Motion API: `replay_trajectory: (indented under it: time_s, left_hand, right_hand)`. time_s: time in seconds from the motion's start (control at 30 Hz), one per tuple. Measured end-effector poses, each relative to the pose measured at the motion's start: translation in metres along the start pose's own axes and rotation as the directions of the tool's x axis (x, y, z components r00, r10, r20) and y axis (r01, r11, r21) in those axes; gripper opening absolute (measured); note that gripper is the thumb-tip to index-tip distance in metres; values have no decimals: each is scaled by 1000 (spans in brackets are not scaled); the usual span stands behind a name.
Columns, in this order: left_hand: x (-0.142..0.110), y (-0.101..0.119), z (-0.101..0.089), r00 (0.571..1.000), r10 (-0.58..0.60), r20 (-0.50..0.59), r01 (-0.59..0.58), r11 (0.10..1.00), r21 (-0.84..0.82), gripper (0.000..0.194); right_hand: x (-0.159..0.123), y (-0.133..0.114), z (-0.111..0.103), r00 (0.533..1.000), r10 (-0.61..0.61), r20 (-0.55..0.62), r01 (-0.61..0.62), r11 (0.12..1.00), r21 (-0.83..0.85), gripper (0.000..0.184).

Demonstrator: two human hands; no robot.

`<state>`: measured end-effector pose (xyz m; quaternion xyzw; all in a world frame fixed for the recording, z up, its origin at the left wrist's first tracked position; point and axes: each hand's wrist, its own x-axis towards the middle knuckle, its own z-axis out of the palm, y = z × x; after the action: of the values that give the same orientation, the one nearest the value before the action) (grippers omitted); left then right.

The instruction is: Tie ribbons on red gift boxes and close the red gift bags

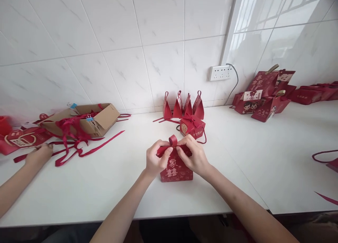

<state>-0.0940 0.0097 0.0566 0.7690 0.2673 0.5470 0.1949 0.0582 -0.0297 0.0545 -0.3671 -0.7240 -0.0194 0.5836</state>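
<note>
A red paper gift box [176,170] with pale Chinese characters stands upright on the white table in front of me. My left hand [157,157] pinches the left part of its top edge between thumb and fingers. On the right part of the same edge, my right hand [194,154] has a like pinch. Between the two hands a red loop handle [173,141] rises from the top of the box. Just behind my right hand sits a smaller red box [192,126] with a ribbon bow and a cord.
Several triangular red boxes [183,107] stand in a row by the tiled wall. A cardboard box [105,118] with trailing red ribbons is at left, near another person's hand [41,155]. More red boxes [264,95] are piled at right, below a power socket [220,73].
</note>
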Motion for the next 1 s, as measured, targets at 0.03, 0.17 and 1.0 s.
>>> replay_trajectory:
  time_s: [0.03,0.17,1.0]
  left_hand:
    - [1,1,0,1000,-17,5,17,1000,1,12]
    - [-6,2,-2,991,-126,36,127,991,-37,16]
    - [-38,-28,-23,733,-658,-170,626,751,-210,10]
  right_hand:
    - [1,0,0,1000,4,6,-4,1000,-9,8]
    - [-2,-3,-1,999,31,21,-30,999,-27,7]
    - [-68,-134,-41,533,666,523,-607,-130,784,34]
